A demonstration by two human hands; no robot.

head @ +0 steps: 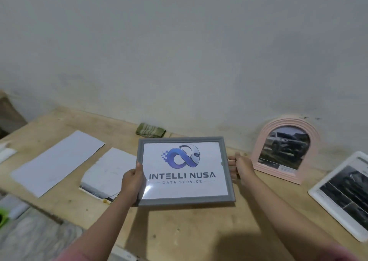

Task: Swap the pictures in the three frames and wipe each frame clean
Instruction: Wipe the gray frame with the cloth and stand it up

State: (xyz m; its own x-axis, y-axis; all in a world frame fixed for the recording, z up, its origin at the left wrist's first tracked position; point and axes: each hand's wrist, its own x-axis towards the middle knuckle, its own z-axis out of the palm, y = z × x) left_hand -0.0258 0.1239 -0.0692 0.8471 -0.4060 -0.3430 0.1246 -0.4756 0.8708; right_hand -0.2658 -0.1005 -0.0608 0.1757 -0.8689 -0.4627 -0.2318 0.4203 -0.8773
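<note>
A: Where is the grey frame [185, 170] sitting?
B: At centre, above the wooden table [179, 231]; left hand [131, 181] is gripping its nine o'clock edge, right hand [240, 166] its three o'clock edge

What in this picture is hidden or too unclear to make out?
- Back of the grey frame, head view: it faces the camera, so its clips are hidden.
- White frame: the right edge of the picture cuts it off.
- Small print under the photo in the pink arched frame: too small and blurred to read.
- Sheets of paper: blank sides up, so any pictures are hidden.
- Folded cloth: too blurred to tell if it is dirty.
</note>
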